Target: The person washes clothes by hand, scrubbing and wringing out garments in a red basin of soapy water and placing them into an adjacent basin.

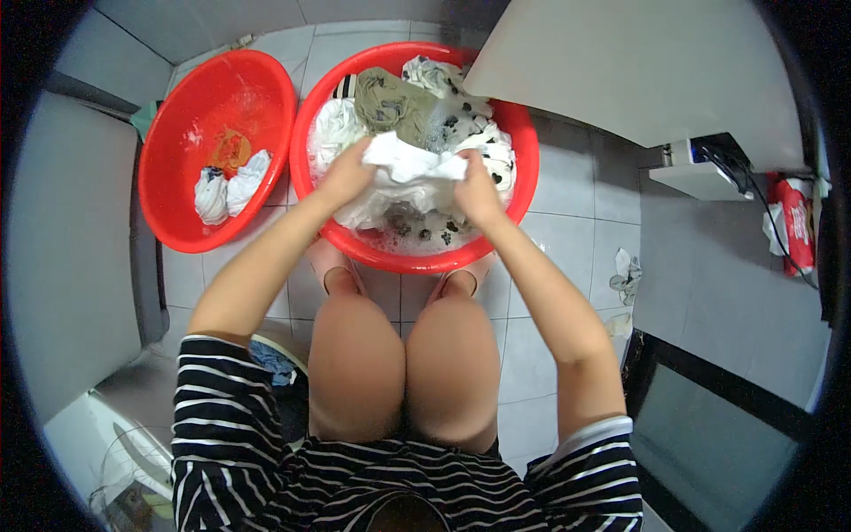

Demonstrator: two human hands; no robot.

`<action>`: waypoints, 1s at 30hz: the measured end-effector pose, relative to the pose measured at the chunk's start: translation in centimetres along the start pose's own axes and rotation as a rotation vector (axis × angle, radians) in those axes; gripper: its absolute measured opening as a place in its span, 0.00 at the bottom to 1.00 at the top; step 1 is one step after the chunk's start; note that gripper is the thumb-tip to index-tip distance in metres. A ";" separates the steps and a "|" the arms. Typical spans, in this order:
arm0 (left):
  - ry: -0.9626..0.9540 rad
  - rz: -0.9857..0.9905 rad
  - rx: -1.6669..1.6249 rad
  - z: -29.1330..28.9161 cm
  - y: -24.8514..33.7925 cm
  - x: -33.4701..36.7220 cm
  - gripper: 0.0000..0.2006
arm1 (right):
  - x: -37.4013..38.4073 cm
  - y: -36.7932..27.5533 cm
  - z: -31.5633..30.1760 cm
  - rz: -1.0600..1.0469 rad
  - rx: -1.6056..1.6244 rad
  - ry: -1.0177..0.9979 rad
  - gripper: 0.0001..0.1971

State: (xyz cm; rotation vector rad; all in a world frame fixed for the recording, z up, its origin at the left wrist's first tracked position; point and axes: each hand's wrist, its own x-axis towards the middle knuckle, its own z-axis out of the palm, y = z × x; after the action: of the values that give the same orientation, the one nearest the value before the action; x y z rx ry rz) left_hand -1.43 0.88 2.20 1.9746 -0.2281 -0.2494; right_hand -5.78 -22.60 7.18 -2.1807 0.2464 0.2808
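Note:
A wet white garment (412,164) is stretched between my two hands over a large red basin (529,168). Its left end is gripped in my left hand (348,173), and my right hand (477,188) has closed on the right end. Its lower part hangs down toward the suds. In the basin lie soaking clothes: an olive-green garment (390,99) at the far side, white cloth (335,133) at the left, and white fabric with dark spots (498,160) at the right. Foamy water surrounds them. My fingertips are partly hidden by the cloth.
Left of the large basin stands a smaller red basin (160,177) holding two bunched white cloths (226,191). A pale cabinet or appliance (620,71) overhangs at the upper right. Grey tiles (554,253) cover the floor. A container with blue clothing (273,359) sits beside my left leg.

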 end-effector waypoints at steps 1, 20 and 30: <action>-0.115 0.023 -0.024 1.9 -0.3 0.3 0.21 | 0.6 2.3 1.2 -0.142 -0.044 0.009 0.22; -0.128 -0.601 0.481 6.9 -4.8 5.5 0.39 | 10.5 14.7 12.1 0.142 -0.911 -0.284 0.23; -0.062 -0.373 0.061 3.3 -6.1 8.0 0.30 | 7.0 7.8 4.6 0.164 0.470 -0.162 0.10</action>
State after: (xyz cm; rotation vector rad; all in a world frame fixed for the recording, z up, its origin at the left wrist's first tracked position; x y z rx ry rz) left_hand 5.60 -1.68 -5.26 2.0626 0.0978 -0.5502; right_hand -1.80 -23.87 -3.48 -1.6672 0.3613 0.4412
